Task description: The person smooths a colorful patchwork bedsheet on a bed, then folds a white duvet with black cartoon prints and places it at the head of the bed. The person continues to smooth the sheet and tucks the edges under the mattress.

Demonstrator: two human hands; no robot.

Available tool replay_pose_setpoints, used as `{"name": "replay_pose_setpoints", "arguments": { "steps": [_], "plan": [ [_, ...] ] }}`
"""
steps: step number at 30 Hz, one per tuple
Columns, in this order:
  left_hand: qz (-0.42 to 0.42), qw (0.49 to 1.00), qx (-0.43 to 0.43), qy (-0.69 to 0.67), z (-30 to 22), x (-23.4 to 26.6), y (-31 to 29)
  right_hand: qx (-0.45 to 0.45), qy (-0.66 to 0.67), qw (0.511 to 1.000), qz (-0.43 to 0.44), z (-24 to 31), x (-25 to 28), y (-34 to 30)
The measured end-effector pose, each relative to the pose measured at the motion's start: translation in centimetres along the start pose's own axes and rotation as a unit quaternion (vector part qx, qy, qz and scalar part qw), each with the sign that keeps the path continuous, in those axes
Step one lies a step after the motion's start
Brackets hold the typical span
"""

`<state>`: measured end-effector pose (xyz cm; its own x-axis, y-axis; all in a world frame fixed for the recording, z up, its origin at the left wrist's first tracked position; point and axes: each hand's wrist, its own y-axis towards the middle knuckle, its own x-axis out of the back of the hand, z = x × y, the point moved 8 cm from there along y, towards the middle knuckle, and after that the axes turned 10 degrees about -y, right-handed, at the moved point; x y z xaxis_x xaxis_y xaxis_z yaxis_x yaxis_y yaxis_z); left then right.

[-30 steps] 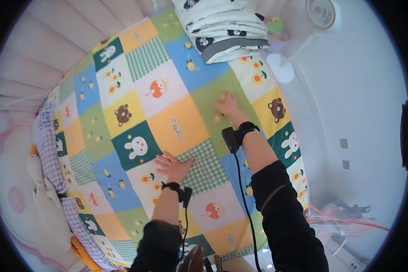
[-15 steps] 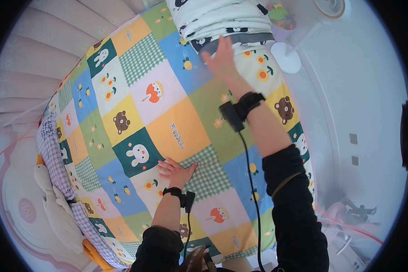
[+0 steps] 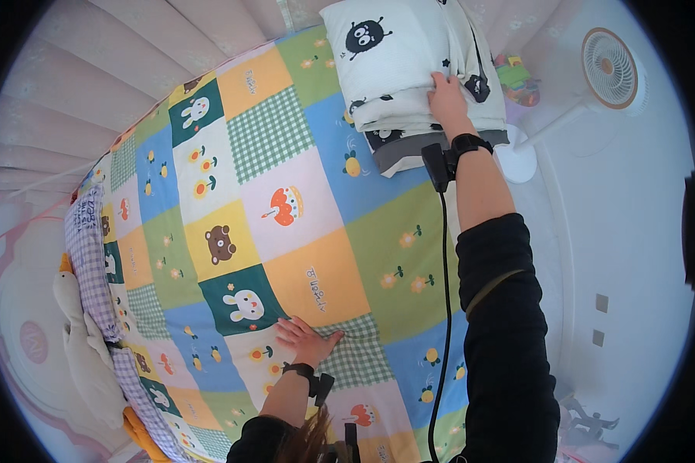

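Observation:
My left hand (image 3: 307, 342) lies flat with fingers spread on the patchwork-print bedsheet (image 3: 378, 262), over the border of a green-checked square. Farther off and to the right, my right hand (image 3: 448, 100) rests on a folded white quilt (image 3: 405, 46) with black cartoon figures and a grey edge. Its fingers are stretched out against the quilt's upper layers, and I see no cloth gripped in them. The quilt lies stacked at the far end of the bed. Each wrist wears a black strap with a small device and a cable.
Purple-checked pillows (image 3: 91, 262) and a white plush goose (image 3: 89, 355) line the bed's left side by the headboard (image 3: 35, 309). Behind the bed hang pale pink curtains (image 3: 116, 69). A white standing fan (image 3: 611, 69) is at the far right, beside a container of colourful items (image 3: 517, 81).
My right hand has come down from the air onto the folded quilt. The view has shifted, showing more of the quilt and fan. My left hand stays on the bedsheet.

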<state>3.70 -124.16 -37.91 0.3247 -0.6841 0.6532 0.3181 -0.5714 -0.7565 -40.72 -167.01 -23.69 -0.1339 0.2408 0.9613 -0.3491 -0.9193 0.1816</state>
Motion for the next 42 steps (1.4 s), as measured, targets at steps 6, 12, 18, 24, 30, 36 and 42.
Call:
{"name": "replay_pose_setpoints", "arguments": {
  "steps": [6,12,18,24,30,36,42],
  "plan": [
    [0.011,1.0,0.004,0.013,0.0,-0.2,-0.1,0.059,0.033,0.99,-0.127,-0.9,5.4,-0.1],
    [0.003,1.0,0.005,0.019,-0.3,0.5,-0.9,0.157,-0.019,0.983,-0.09,1.5,6.4,-1.6],
    [0.024,0.999,0.014,0.022,-0.3,0.5,-0.9,0.155,-0.085,0.98,-0.092,3.6,4.0,-2.0],
    [-0.004,1.0,-0.01,0.008,0.2,-0.1,-0.2,0.291,-0.193,0.915,-0.203,1.6,10.1,-1.7],
    [-0.005,1.0,-0.005,0.018,0.4,-0.4,0.1,0.147,-0.249,0.957,-0.019,-4.7,3.9,-5.0],
    [-0.001,1.0,-0.015,-0.002,0.0,0.1,-0.4,-0.27,0.279,0.917,-0.092,-5.8,-0.9,-11.5],
    [0.001,1.0,-0.016,-0.005,0.0,0.4,-0.6,0.111,0.156,0.976,0.104,4.1,1.3,-8.0]
  ]
}}
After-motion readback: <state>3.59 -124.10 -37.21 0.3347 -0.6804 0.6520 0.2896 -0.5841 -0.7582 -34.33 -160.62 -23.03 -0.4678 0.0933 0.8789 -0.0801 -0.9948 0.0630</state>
